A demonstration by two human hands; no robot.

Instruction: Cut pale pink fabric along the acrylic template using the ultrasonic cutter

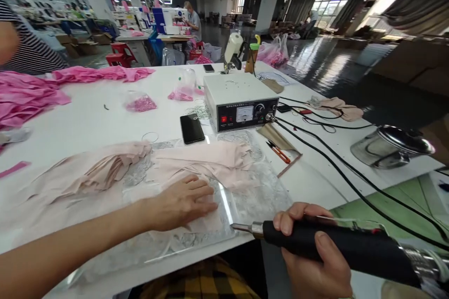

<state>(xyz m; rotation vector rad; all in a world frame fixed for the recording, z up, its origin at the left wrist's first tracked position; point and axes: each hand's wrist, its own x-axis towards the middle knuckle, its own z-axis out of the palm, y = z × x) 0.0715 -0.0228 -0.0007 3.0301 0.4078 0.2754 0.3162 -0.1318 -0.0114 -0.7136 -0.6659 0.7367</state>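
My left hand (184, 202) lies flat, fingers stretched out, on pale pink fabric (196, 161) spread over a clear plastic sheet (245, 198) near the table's front edge. My right hand (312, 254) is wrapped round a black tool handle (336, 245) with a metal tip (242, 228) that points left, just off the front edge of the plastic sheet. A black cable (351, 182) runs across the table between the tool's end and a white control box (242, 100) with a dial and red buttons, behind the fabric.
A black phone (191, 128) lies left of the box. Orange-handled snips (278, 152), a steel pot lid (393, 145), bags of pink beads (140, 102) and bright pink cloth (31, 93) sit around. A person in a striped top (28, 44) stands far left; another sits at the back.
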